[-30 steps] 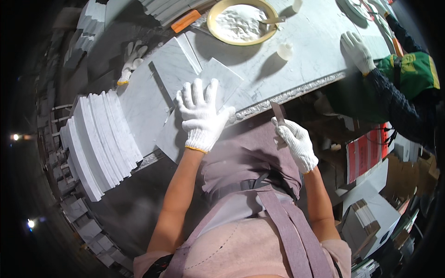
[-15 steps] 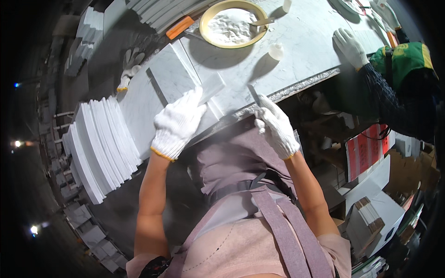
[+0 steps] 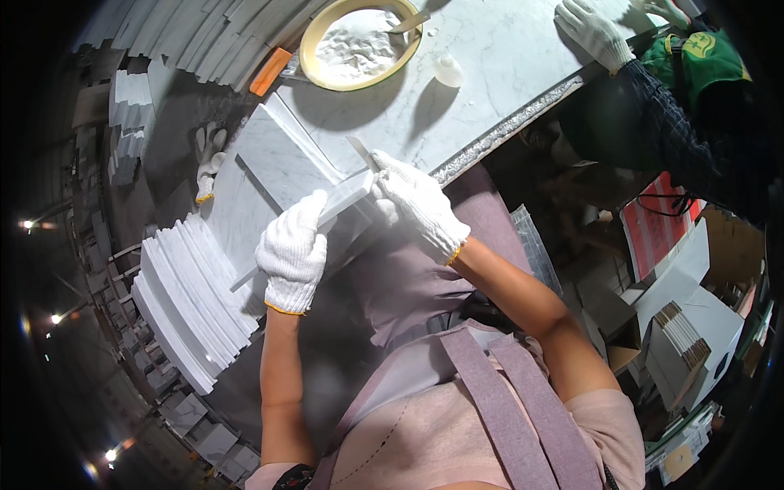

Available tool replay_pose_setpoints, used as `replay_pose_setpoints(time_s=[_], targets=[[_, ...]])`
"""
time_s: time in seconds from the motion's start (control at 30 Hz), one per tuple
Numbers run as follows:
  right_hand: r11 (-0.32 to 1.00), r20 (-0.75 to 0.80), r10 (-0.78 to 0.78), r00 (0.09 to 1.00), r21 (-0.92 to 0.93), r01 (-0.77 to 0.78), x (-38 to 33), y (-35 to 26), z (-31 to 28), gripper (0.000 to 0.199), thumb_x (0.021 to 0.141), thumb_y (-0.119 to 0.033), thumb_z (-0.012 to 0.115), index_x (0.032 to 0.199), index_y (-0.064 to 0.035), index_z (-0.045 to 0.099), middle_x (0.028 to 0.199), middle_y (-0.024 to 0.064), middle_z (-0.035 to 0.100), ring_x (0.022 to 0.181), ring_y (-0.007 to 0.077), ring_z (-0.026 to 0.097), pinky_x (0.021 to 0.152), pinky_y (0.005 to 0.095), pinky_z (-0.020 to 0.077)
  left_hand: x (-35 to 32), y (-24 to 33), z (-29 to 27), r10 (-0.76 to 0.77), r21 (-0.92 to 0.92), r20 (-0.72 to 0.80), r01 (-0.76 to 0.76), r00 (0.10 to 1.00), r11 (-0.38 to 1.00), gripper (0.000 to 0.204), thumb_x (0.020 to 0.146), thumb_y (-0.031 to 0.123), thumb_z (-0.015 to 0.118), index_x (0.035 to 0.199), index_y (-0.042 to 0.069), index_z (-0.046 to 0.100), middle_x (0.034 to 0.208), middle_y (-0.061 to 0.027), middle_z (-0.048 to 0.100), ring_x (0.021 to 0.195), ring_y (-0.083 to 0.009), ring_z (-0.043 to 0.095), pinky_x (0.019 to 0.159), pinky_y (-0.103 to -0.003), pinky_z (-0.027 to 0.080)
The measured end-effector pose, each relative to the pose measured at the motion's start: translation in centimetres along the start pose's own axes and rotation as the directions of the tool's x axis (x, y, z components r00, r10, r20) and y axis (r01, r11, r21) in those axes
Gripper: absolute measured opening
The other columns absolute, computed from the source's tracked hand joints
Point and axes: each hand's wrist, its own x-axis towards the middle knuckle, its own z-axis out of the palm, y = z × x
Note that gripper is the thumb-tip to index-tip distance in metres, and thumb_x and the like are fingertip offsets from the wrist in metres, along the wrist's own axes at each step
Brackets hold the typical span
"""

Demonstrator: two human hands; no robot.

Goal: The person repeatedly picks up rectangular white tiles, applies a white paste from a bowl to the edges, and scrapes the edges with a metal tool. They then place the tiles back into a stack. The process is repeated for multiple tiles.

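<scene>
- Left hand (image 3: pixel 291 255), white-gloved: gripping a grey-white slab (image 3: pixel 346 196), tilted, running from eight to two o'clock.
- Right hand (image 3: pixel 418 202), white-gloved: closed around a flat blade (image 3: pixel 360 153), beside the slab's two-o'clock end.
- Yellow bowl (image 3: pixel 351 85), white powder (image 3: pixel 357 47): twelve o'clock of slab.
- Stacked panels (image 3: pixel 184 302): eight o'clock.

The gloved left hand (image 3: pixel 292 255) grips a tilted tile (image 3: pixel 349 196), and the gloved right hand (image 3: pixel 418 202) holds a blade (image 3: pixel 361 152) at its far end. Beyond, a yellow bowl (image 3: pixel 347 83) of white material (image 3: pixel 353 53) and a small cup (image 3: pixel 448 72) stand on the table (image 3: pixel 498 73); a stack (image 3: pixel 192 298) lies at left, a co-worker's hand (image 3: pixel 596 34) at upper right.
</scene>
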Motion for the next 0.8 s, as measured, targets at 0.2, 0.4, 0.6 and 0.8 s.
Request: replay_pose_setpoints(time_s=[0.2,0.4,0.6,0.8], targets=[[1.000,-0.032,0.008,0.999,0.005,-0.008,-2.0,-0.2,1.1,0.056,0.106,-0.021,0.065,0.154,0.0015,0.048,0.104,0.0038,0.068,0.075,0.0061,0.057,0.062,0.0209,0.0476,-0.1,-0.2,0.7,0.038,0.060,-0.064,-0.034,0.997,0.998,0.066,0.069,0.005,0.061,0.135,0.010,0.066,0.123,-0.0123,0.072,0.103,-0.0339,0.070,0.089,-0.045,0.056],[1.000,-0.072,0.003,0.997,0.031,-0.001,-1.1,-0.3,1.7,0.057,0.105,-0.018,0.066,0.155,0.0015,0.047,0.105,0.0040,0.068,0.073,0.0071,0.057,0.060,0.0212,0.0471,-0.3,-0.1,1.1,0.040,0.105,-0.094,-0.030,0.995,0.994,0.066,0.069,0.009,0.060,0.134,0.011,0.067,0.122,-0.0116,0.072,0.097,-0.0334,0.070,0.084,-0.046,0.056],[0.999,-0.116,-0.009,0.993,0.031,0.013,-2.7,-0.1,2.5,0.058,0.106,-0.016,0.064,0.156,0.0034,0.044,0.103,0.0039,0.068,0.074,0.0076,0.058,0.060,0.0211,0.0466,-0.4,0.3,1.4,0.052,0.132,-0.112,-0.037,0.992,0.991,0.066,0.068,0.010,0.060,0.134,0.010,0.066,0.120,-0.0122,0.072,0.094,-0.0340,0.070,0.081,-0.046,0.056],[0.999,-0.095,-0.032,0.995,0.017,0.034,-2.1,-0.3,2.9,0.057,0.106,-0.018,0.064,0.156,0.0023,0.045,0.101,0.0034,0.067,0.072,0.0069,0.056,0.059,0.0204,0.0452,-0.5,0.6,1.3,0.074,0.141,-0.148,-0.053,0.986,0.989,0.068,0.068,0.010,0.061,0.136,0.010,0.065,0.121,-0.0119,0.072,0.095,-0.0336,0.070,0.082,-0.046,0.056]])
